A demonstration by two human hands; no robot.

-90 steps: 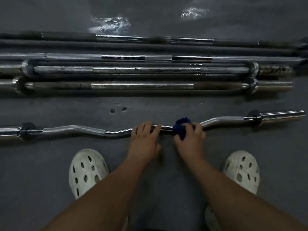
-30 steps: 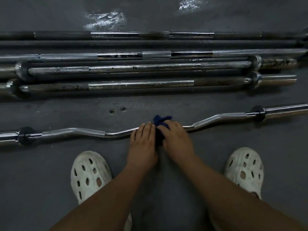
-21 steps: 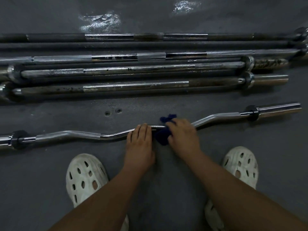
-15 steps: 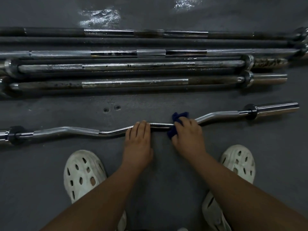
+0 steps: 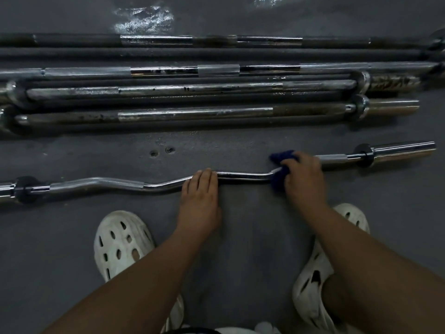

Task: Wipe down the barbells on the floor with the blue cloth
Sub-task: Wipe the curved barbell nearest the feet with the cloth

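Note:
A chrome curl bar (image 5: 240,175) with a wavy shaft lies across the dark floor just beyond my feet. My right hand (image 5: 304,175) grips the blue cloth (image 5: 280,168) wrapped round the bar at its right bend. My left hand (image 5: 199,196) rests on the bar's middle with straight fingers laid over the shaft. Several straight barbells (image 5: 192,114) lie side by side farther out, some with rust spots.
My two white perforated clogs (image 5: 120,244) stand on the grey floor on either side of my arms. Black collars (image 5: 364,155) sit near each end of the curl bar. Two small holes (image 5: 161,151) mark the floor between the bars.
My right hand has slid the blue cloth rightward along the curl bar, from beside my left hand to the right bend. My left hand has stayed in place on the middle.

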